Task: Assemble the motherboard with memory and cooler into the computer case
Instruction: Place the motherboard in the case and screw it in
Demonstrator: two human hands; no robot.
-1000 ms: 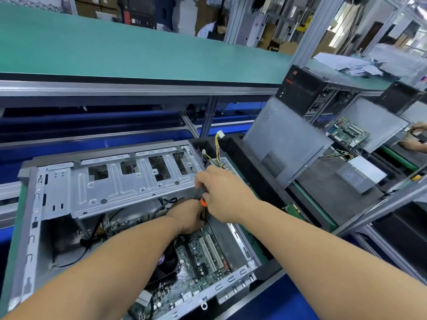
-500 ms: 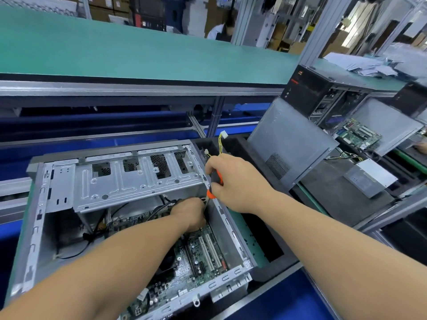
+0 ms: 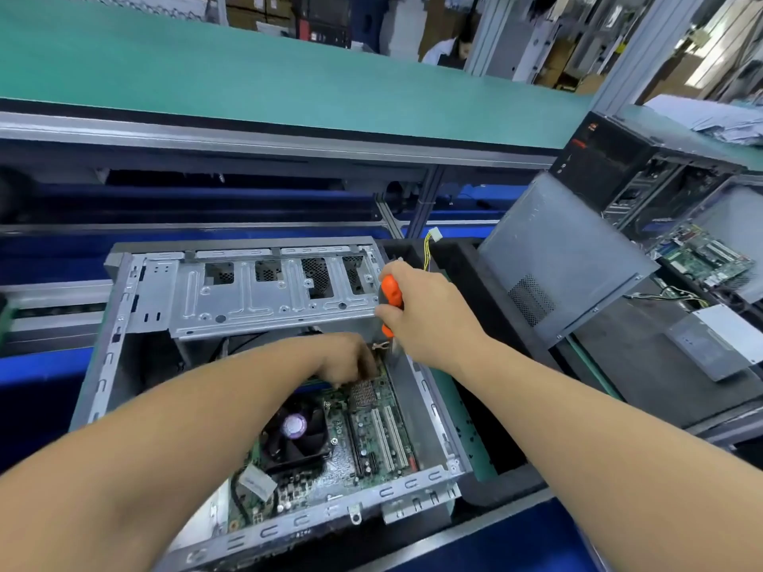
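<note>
An open grey computer case lies on its side in front of me. The green motherboard sits inside it, with a black cooler fan and a small finned heatsink on it. My right hand grips an orange-handled screwdriver, held upright with its tip pointing down at the board's far right corner. My left hand reaches into the case just left of that tip, fingers curled down onto the board; what they touch is hidden.
A metal drive cage spans the case's far half. Yellow-black cables stick up behind my right hand. A grey side panel leans at the right, beside another case and a motherboard. A green conveyor runs across the back.
My right hand has lifted and shifted right, exposing the screwdriver's orange handle. My left hand stays inside the case by the tip. My view has moved, showing more of the board and fan.
</note>
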